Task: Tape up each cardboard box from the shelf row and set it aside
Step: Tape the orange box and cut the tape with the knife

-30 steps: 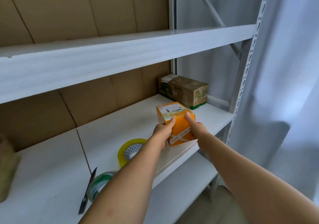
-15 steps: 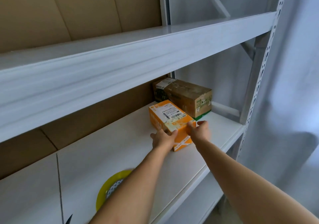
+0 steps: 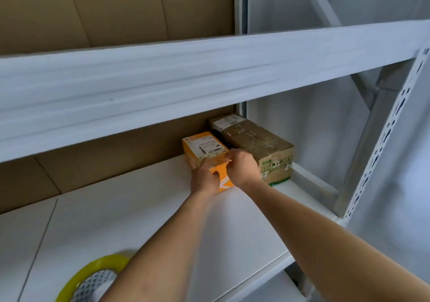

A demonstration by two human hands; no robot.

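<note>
- Orange box (image 3: 204,152) is held at its near end by both hands: left hand (image 3: 206,178) is curled round the near-left corner, right hand (image 3: 243,168) is wrapped over the top near edge.
- Box is seated on the shelf (image 3: 139,208), just beyond the fingers, tight beside the brown box (image 3: 258,143) to the right of the right hand.
- Judged step: setting aside. Box is best pushed flush to the back panel, squared to the brown box, then released.
- Tape roll (image 3: 93,276) is left near the left forearm, well behind the hands.
- Versus 1.0 s ago: box was held in the air at the shelf front; it is now set down deeper in.
</note>
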